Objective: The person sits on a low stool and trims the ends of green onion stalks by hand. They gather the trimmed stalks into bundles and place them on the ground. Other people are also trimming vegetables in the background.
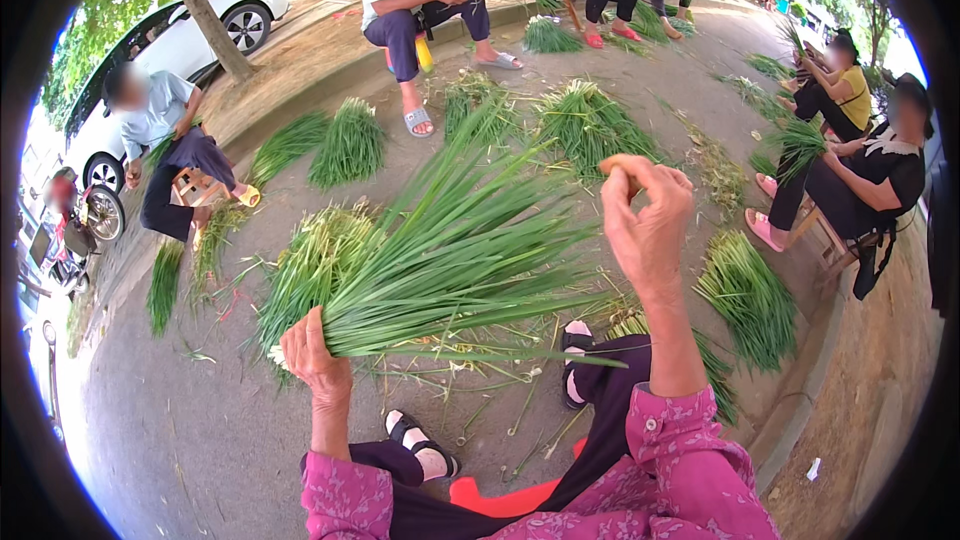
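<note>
My left hand (316, 360) grips a large bunch of garlic chives (457, 277) by its pale stem ends. The long green leaves fan out to the right and away from me, and one loose blade trails below the rest. My right hand (649, 225) is raised just beyond the leaf tips, its fingers curled together, with nothing visible in it. Behind the held bunch, a heap of chives (322, 247) lies on the pavement, partly hidden by the leaves. Another pile (634, 324) is partly covered by my right forearm and knee.
Further chive piles lie ahead (592, 120), at the left (346, 142) and at the right (750, 300). Loose trimmings (487, 371) litter the pavement before my feet. Several people sit around on low seats, handling chives. A curb (802, 397) runs along the right; a white car (225, 15) stands back left.
</note>
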`<act>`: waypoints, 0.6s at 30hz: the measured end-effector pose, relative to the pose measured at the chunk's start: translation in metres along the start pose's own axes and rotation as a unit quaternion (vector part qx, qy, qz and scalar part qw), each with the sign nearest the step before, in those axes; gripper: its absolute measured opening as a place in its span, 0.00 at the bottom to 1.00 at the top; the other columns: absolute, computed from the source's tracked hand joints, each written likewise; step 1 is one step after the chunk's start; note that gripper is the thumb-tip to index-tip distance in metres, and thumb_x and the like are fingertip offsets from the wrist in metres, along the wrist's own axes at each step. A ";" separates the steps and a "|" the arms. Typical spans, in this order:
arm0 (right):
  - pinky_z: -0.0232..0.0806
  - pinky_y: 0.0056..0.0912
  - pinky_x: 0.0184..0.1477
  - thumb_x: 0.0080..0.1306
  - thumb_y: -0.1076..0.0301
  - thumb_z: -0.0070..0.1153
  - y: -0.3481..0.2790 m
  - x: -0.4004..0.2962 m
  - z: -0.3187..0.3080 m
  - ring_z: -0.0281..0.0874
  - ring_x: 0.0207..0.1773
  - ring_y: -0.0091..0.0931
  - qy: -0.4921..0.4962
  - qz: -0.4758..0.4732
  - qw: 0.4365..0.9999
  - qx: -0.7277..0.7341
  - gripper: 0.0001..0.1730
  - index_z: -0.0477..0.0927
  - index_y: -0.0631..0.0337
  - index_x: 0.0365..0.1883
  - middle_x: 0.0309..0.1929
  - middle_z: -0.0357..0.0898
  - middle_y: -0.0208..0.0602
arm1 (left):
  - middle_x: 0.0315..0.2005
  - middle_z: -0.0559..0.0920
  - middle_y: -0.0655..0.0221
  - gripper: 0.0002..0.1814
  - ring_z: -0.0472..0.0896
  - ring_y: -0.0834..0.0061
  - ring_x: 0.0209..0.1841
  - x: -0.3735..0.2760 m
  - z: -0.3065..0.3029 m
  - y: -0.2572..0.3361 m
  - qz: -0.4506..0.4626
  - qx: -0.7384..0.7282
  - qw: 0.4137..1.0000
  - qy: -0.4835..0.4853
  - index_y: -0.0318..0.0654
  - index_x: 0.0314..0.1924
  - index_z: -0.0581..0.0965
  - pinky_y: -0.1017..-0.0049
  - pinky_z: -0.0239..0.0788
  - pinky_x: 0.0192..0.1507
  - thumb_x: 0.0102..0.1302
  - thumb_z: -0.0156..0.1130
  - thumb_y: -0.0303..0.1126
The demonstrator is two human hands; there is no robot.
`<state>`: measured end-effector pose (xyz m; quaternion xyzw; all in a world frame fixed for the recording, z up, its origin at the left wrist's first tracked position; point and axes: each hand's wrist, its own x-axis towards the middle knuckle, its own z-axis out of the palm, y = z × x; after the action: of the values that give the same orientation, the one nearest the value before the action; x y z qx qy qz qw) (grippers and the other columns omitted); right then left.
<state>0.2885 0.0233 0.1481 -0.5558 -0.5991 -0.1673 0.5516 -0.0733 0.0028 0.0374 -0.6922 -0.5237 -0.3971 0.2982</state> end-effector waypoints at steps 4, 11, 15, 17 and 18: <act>0.58 0.34 0.47 0.56 0.72 0.57 0.012 0.005 -0.005 0.73 0.32 0.26 -0.018 0.028 0.999 -0.014 0.12 0.78 0.51 0.40 0.26 0.75 0.25 | 0.31 0.80 0.62 0.15 0.78 0.62 0.33 -0.002 0.000 -0.003 -0.001 0.002 1.000 -0.002 0.34 0.43 0.75 0.67 0.65 0.39 0.53 0.59 0.27; 0.55 0.37 0.52 0.62 0.67 0.55 0.013 0.005 -0.005 0.72 0.39 0.29 -0.083 -0.047 0.995 -0.015 0.08 0.78 0.51 0.40 0.32 0.76 0.28 | 0.31 0.80 0.62 0.15 0.77 0.63 0.32 -0.002 0.001 -0.001 0.021 0.002 1.000 -0.004 0.33 0.42 0.75 0.67 0.65 0.38 0.54 0.59 0.28; 0.55 0.36 0.52 0.63 0.67 0.53 0.010 0.006 -0.005 0.72 0.36 0.28 -0.095 -0.080 0.992 -0.005 0.07 0.79 0.49 0.40 0.31 0.76 0.26 | 0.30 0.79 0.62 0.15 0.77 0.62 0.31 0.001 -0.001 0.002 0.033 0.004 0.999 -0.005 0.33 0.42 0.75 0.67 0.65 0.37 0.54 0.59 0.29; 0.55 0.37 0.52 0.64 0.67 0.53 0.010 0.006 -0.006 0.72 0.36 0.28 -0.111 -0.086 0.990 -0.015 0.07 0.78 0.48 0.40 0.31 0.76 0.25 | 0.30 0.79 0.62 0.15 0.77 0.62 0.31 0.000 -0.001 0.001 0.035 0.005 0.999 -0.004 0.33 0.42 0.75 0.67 0.65 0.37 0.54 0.59 0.29; 0.55 0.37 0.52 0.64 0.67 0.52 0.010 0.006 -0.006 0.72 0.37 0.27 -0.119 -0.090 0.989 -0.021 0.07 0.78 0.48 0.40 0.31 0.76 0.25 | 0.30 0.79 0.62 0.15 0.77 0.62 0.32 -0.001 -0.001 0.000 0.033 0.005 0.999 -0.006 0.33 0.42 0.75 0.67 0.65 0.37 0.55 0.59 0.30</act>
<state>0.3015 0.0245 0.1506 -0.5271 -0.7043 -0.1610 0.4474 -0.0735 0.0015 0.0366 -0.7101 -0.5040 -0.3805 0.3114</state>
